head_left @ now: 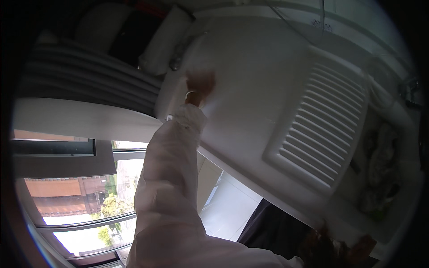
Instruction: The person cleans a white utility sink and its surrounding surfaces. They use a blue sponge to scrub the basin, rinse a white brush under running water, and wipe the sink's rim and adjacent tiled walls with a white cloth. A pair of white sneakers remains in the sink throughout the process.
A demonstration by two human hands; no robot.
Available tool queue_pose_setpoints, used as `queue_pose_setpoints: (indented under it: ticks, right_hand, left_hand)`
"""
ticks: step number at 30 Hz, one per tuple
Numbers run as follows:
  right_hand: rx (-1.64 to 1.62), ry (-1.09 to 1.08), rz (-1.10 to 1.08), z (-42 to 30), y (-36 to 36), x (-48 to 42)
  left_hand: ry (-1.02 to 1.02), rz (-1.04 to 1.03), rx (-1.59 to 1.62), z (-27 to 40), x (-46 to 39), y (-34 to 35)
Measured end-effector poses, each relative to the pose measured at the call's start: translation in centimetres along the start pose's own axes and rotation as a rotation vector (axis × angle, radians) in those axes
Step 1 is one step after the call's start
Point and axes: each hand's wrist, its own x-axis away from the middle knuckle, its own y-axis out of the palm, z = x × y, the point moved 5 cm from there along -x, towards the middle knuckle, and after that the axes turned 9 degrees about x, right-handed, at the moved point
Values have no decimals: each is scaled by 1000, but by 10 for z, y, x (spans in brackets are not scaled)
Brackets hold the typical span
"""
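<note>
My left hand (201,82), blurred and with a pale bracelet at the wrist, reaches out over the far left of a white laundry sink's flat top (248,77). A loose white sleeve (171,174) covers that arm. Blur hides the fingers, so whether they hold anything cannot be told. Just beyond the hand lies a small dark shiny object (175,63), too unclear to name. At the bottom right, a dark shape that looks like my right hand (362,248) is by the sink's front edge. Its fingers are too dark to make out.
A ridged washboard (323,124) is moulded into the top. Right of it, the shadowed basin (397,217) holds crumpled wet-looking cloth (382,160), with a tap (410,90) behind. A white roll-like object (167,40) and grey pleated fabric (94,70) stand left, above windows (80,197).
</note>
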Motion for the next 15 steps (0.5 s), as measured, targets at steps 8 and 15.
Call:
queue_pose_setpoints:
  ticks: [8,15]
  right_hand:
    - [-36,1,-190,-13,-7,-12]
    - [183,-10,-147,-5,0,10]
  left_hand:
    - [279,-238,685,115,108,-115]
    - [-135,-455,570,26,142,-65]
